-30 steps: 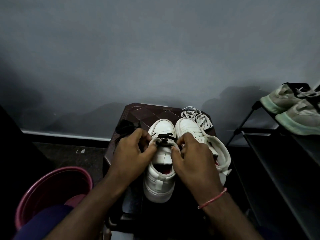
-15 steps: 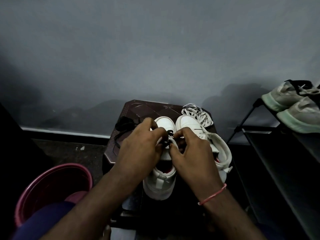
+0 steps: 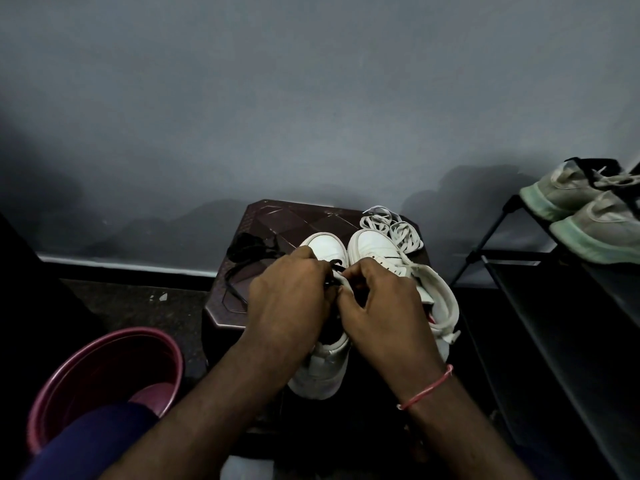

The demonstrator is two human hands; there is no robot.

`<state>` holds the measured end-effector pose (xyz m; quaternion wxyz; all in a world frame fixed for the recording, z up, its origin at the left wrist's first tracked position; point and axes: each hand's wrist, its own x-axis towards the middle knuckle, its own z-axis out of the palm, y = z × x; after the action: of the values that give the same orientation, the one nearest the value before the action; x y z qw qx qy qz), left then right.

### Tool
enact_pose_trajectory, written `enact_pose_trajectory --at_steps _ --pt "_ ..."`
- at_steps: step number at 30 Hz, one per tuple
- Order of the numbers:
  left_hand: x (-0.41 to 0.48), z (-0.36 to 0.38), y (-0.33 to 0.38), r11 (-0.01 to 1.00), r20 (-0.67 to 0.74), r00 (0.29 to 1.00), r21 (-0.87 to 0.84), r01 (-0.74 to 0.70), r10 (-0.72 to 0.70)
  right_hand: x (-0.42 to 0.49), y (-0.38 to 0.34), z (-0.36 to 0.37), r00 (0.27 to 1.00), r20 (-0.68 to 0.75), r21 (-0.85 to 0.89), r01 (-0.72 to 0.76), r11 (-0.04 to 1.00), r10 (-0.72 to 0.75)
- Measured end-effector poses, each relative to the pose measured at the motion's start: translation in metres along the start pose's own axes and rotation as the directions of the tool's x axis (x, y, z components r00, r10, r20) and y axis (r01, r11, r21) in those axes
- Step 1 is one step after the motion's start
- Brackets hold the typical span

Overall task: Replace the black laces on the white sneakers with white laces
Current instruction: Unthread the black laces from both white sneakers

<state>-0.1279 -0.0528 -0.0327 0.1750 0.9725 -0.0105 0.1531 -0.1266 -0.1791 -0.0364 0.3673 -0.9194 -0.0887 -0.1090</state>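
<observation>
Roughly: sneaker (image 3: 325, 245) lies toe-away on the tabletop (image 3: 294, 216), left hand (image 3: 291, 299) pinching the black lace (image 3: 334, 271) at its low eyelets, right hand (image 3: 384, 306) pinching the flap (image 3: 341, 283) just beside, so lace likely pulls out toward the left hand.

Two white sneakers stand side by side on the bench (image 3: 287, 220), toes pointing away. The left sneaker (image 3: 325, 245) has a black lace (image 3: 335, 265) near its toe. The right sneaker (image 3: 375, 244) gapes, flaps spread. A loose black lace (image 3: 247, 252) lies heaped to their left. The white laces (image 3: 396, 228) are coiled beside the right toe.
</observation>
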Motion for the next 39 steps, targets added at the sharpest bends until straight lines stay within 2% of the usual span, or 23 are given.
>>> enact_pose_trajectory --at_steps 3,6,10,12,13,14,16,18,19,20,22,23,25,27,28,29,30,31,32,33,34,35,39 --pt "0.0 0.005 -0.004 0.996 -0.042 0.998 -0.074 -0.047 0.044 0.001 0.0 0.0 1.0 -0.018 0.007 -0.004 1.0 0.004" --pt "0.004 0.015 -0.013 0.952 -0.039 0.994 -0.286 -0.107 0.1 0.001 -0.001 0.001 0.999 -0.036 -0.027 -0.012 1.0 0.011" --pt "0.006 0.018 -0.028 0.746 0.031 0.991 -0.662 -0.078 0.132 0.0 -0.002 0.0 0.999 -0.04 -0.036 -0.012 0.999 0.01" --pt "0.006 0.019 -0.03 0.653 0.05 0.992 -0.757 -0.039 0.117 0.0 -0.002 -0.001 0.999 -0.033 -0.029 -0.024 0.999 0.023" --pt "0.006 0.02 -0.029 0.639 0.053 0.994 -0.769 -0.023 0.099 0.001 -0.001 -0.002 0.999 -0.025 -0.023 -0.038 0.999 0.038" --pt "0.006 0.02 -0.028 0.654 0.048 0.995 -0.756 -0.021 0.087 0.001 0.0 -0.002 0.999 -0.021 -0.019 -0.049 0.999 0.049" --pt "0.007 0.015 -0.024 0.784 0.053 0.993 -0.619 -0.047 0.102 0.002 0.0 -0.003 0.998 -0.024 -0.016 -0.055 0.998 0.055" --pt "0.008 0.01 -0.02 0.954 0.077 0.989 -0.282 -0.103 0.13 0.001 0.0 -0.002 0.999 -0.03 -0.033 -0.043 0.999 0.042" --pt "0.008 0.009 -0.018 0.984 0.071 0.988 -0.129 -0.126 0.136 0.0 0.0 -0.001 0.999 -0.035 -0.048 -0.028 0.998 0.027" --pt "0.008 0.009 -0.017 0.987 0.046 0.987 -0.052 -0.153 0.155 0.0 -0.001 0.0 0.999 -0.04 -0.064 -0.013 0.998 0.01" --pt "0.006 0.01 -0.016 0.97 -0.017 0.974 -0.087 -0.227 0.226 -0.001 -0.002 0.0 0.999 -0.045 -0.088 0.01 0.996 -0.014" --pt "0.005 0.011 -0.019 0.95 -0.049 0.967 -0.181 -0.255 0.251 -0.001 -0.002 0.0 0.999 -0.045 -0.096 0.016 0.995 -0.02" --pt "0.006 0.015 -0.025 0.868 -0.056 0.966 -0.429 -0.25 0.251 -0.002 -0.003 -0.001 0.998 -0.052 -0.103 0.03 0.994 -0.035" --pt "0.004 0.018 -0.029 0.703 -0.024 0.986 -0.698 -0.136 0.166 -0.004 -0.005 -0.002 0.996 -0.067 -0.105 0.057 0.993 -0.064" --pt "0.001 0.016 -0.027 0.52 0.033 0.996 -0.854 -0.014 0.081 -0.004 -0.006 -0.002 0.994 -0.075 -0.104 0.071 0.992 -0.079" --pt "0.0 0.015 -0.024 0.277 0.124 0.992 -0.953 0.119 0.001 -0.004 -0.006 -0.002 0.992 -0.084 -0.099 0.081 0.992 -0.089" --pt "0.0 0.013 -0.022 0.123 0.203 0.978 -0.97 0.208 -0.057 -0.004 -0.006 -0.002 0.991 -0.093 -0.092 0.087 0.992 -0.095" --pt "0.001 0.011 -0.021 0.108 0.222 0.971 -0.967 0.23 -0.084 -0.004 -0.006 -0.002 0.99 -0.102 -0.09 0.091 0.992 -0.101" --pt "0.003 0.009 -0.021 0.285 0.167 0.982 -0.94 0.185 -0.085 -0.005 -0.006 -0.001 0.988 -0.112 -0.09 0.097 0.991 -0.107" --pt "0.005 0.009 -0.021 0.509 0.096 0.995 -0.855 0.101 -0.036 -0.007 -0.006 0.0 0.987 -0.114 -0.09 0.104 0.991 -0.114" --pt "0.005 0.008 -0.02 0.687 0.047 0.998 -0.726 0.01 0.035 -0.008 -0.006 0.001 0.987 -0.11 -0.085 0.108 0.99 -0.117" --pt "0.006 0.008 -0.017 0.794 0.013 0.995 -0.604 -0.074 0.103 -0.01 -0.006 0.001 0.988 -0.101 -0.083 0.109 0.991 -0.117" --pt "0.005 0.006 -0.011 0.926 -0.074 0.98 -0.321 -0.201 0.187 -0.011 -0.003 0.001 0.988 -0.095 -0.108 0.109 0.988 -0.12"
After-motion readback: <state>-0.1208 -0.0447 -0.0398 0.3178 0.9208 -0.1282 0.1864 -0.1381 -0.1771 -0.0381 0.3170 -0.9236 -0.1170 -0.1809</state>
